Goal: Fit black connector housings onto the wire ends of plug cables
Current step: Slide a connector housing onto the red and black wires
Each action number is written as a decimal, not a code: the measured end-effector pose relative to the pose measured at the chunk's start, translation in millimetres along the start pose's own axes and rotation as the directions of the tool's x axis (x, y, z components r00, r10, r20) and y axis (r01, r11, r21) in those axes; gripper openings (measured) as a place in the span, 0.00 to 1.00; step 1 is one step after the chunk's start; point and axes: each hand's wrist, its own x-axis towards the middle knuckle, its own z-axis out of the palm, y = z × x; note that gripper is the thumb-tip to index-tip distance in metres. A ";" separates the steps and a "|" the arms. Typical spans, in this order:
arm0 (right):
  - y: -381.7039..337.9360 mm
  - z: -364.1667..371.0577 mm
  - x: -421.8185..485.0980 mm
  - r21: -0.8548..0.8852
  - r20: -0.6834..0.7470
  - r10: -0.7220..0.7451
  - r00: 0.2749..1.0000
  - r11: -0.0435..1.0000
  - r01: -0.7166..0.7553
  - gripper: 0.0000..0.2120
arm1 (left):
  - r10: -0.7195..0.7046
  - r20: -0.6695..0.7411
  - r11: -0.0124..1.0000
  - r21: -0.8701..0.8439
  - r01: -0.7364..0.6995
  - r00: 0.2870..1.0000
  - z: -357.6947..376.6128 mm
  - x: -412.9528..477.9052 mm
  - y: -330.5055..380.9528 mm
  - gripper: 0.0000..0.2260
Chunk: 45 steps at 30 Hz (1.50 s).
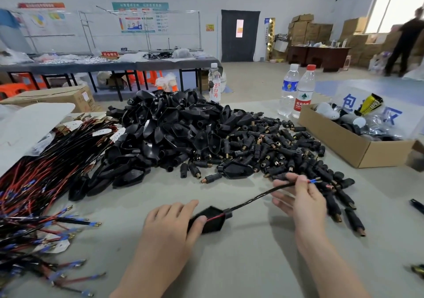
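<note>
One plug cable is in work, and we hold it at both ends just above the table. The left hand grips the black shell housing already on the cable, thumb pressed on its top face and fingers curled round the far side. The right hand pinches the cable between thumb and forefinger just behind the wire end; its other fingers spread loosely.

We judge the cable light and limp, since it sags between the hands. We therefore take hold close to the tip, so that the short free length does not buckle on insertion. The blue-sleeved terminal looks small and easily bent, and we keep our fingers off it. The housing appears to be rigid, smooth plastic of little weight; its broad faces give the surest grip.

Counts:
- Cables in hand: one.
- Housings on it: one.
- Loose shell housings in the pile: too many to count.
- Small barrel connectors, heaped just beyond the right hand: too many to count.
- Unfitted wires in the bundle at left: too many to count.
- Water bottles: three; the nearest pair stands beside one open cardboard box.
</note>
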 end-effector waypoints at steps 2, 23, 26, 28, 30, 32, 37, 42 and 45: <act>0.0 -5.1 5.3 0.040 -0.071 -0.005 0.997 0.999 0.007 0.16 | -0.043 0.066 0.993 -0.107 0.050 0.997 -0.3 -3.1 -12.1 0.28; 24.2 34.4 -39.5 -0.080 0.521 0.295 0.801 0.951 -0.299 0.11 | -0.312 0.092 0.679 -0.674 0.290 0.946 4.3 6.4 -7.4 0.04; 22.4 36.1 -41.5 -0.033 0.545 0.291 0.786 0.944 -0.328 0.09 | -0.399 0.112 0.568 -0.749 0.340 0.910 7.2 7.5 -4.0 0.04; 21.7 38.8 -43.6 0.039 0.568 0.281 0.774 0.930 -0.366 0.07 | -0.456 0.095 0.526 -0.773 0.354 0.885 8.4 9.7 -1.1 0.03; 21.7 41.6 -46.7 0.106 0.591 0.278 0.757 0.904 -0.414 0.07 | -0.472 0.097 0.505 -0.785 0.360 0.876 9.7 11.4 1.9 0.05; 23.9 43.4 -49.9 0.121 0.605 0.282 0.745 0.892 -0.436 0.06 | -0.452 0.114 0.508 -0.783 0.360 0.885 11.8 10.9 4.2 0.08; 30.4 45.3 -51.8 0.034 0.573 0.297 0.764 0.923 -0.384 0.05 | -0.390 0.025 0.699 -0.643 0.314 0.920 18.5 9.6 1.8 0.06; 32.0 47.0 -51.8 0.014 0.539 0.282 0.793 0.939 -0.344 0.06 | -0.344 0.020 0.727 -0.627 0.280 0.939 22.8 9.6 -0.7 0.10; 30.7 46.7 -51.8 0.036 0.540 0.269 0.798 0.939 -0.341 0.05 | -0.359 0.076 0.696 -0.642 0.321 0.930 24.0 9.2 -3.4 0.11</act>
